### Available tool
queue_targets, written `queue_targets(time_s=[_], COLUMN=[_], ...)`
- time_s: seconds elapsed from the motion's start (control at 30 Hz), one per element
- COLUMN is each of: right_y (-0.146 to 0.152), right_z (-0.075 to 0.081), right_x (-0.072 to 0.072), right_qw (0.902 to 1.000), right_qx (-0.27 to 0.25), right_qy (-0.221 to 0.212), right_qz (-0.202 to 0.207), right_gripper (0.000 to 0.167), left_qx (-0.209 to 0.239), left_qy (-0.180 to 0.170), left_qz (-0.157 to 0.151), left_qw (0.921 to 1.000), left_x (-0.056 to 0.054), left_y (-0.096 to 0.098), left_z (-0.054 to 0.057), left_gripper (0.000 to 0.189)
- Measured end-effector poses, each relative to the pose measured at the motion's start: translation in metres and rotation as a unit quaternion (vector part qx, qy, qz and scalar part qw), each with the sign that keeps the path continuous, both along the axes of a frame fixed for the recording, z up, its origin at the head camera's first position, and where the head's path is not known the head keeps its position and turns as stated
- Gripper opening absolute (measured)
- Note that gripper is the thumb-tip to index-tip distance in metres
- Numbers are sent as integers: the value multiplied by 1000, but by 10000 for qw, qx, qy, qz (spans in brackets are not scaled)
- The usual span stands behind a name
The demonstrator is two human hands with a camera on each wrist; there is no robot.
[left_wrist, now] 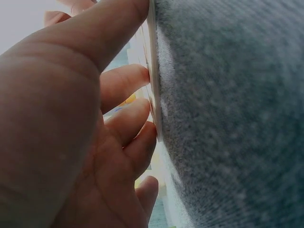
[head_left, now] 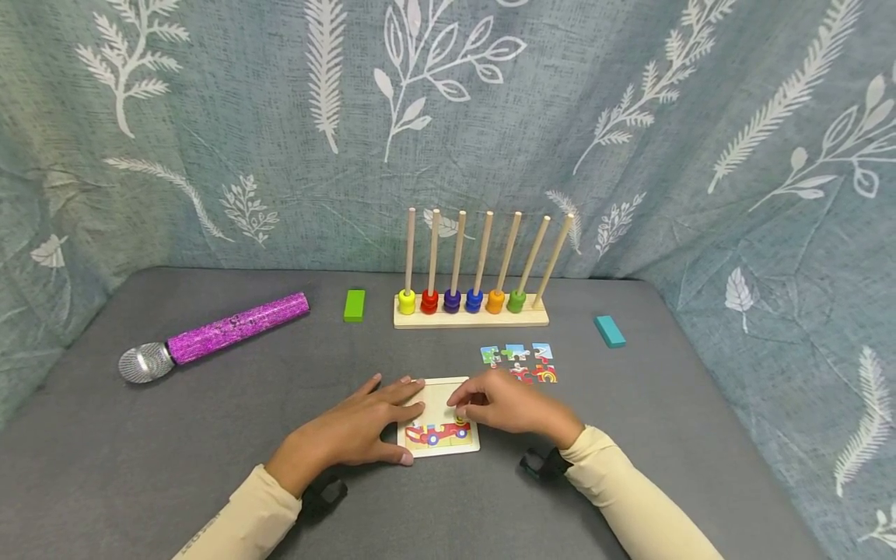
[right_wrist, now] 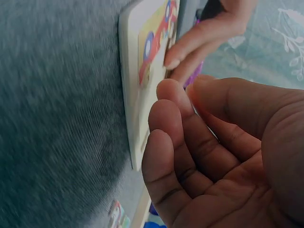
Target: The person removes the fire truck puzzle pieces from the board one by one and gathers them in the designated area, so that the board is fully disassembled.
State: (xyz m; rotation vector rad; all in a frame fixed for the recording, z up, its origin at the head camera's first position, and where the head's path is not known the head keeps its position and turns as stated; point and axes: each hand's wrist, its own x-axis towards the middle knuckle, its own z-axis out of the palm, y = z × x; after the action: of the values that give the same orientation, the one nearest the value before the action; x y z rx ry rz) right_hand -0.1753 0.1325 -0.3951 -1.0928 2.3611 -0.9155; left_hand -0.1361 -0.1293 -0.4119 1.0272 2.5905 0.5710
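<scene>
A small square puzzle board with a pale frame lies on the table. Pieces showing a red vehicle with blue and white wheels fill its lower part, and bare wood shows above them. My left hand rests at the board's left side, fingers stretched over the frame and thumb at the lower left corner. Over the board's right side, my right hand pinches a small puzzle piece with yellow on it, mostly hidden by the fingertips. In the right wrist view, the fingers curl close beside the board.
Several loose puzzle pieces lie beyond my right hand. Farther back stands a wooden peg rack with coloured rings. A green block, a teal block and a purple microphone lie around it. A patterned curtain hangs behind.
</scene>
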Motion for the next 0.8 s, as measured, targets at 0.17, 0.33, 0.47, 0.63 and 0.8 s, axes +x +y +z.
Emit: queue_targets(time_s=[0.17,0.33,0.47,0.63,0.8], right_y=[-5,-11,-17,-23,-27], right_z=[-2,1,1,-4,-6], right_x=[3,6,8,9,10], right_qw=[10000,9999,9994,9989,9991], right_qx=[-38,-73,-126,-183,-177], right_qy=[-12,-80,-271,-353,-249], right_qz=[42,93,152,265,289], right_gripper=[15,17,17,17,16], left_qx=[10,46,69,106,138], left_qy=[39,72,111,176,242], left_qz=[49,17,-28,-11,33], left_qw=[10000,10000,9999,9998,9996], left_x=[0,0,0,0,1], left_y=[-1,-1,-2,-3,-4], left_z=[0,-1,-2,-4,-6], left_gripper=[75,75,75,77,80])
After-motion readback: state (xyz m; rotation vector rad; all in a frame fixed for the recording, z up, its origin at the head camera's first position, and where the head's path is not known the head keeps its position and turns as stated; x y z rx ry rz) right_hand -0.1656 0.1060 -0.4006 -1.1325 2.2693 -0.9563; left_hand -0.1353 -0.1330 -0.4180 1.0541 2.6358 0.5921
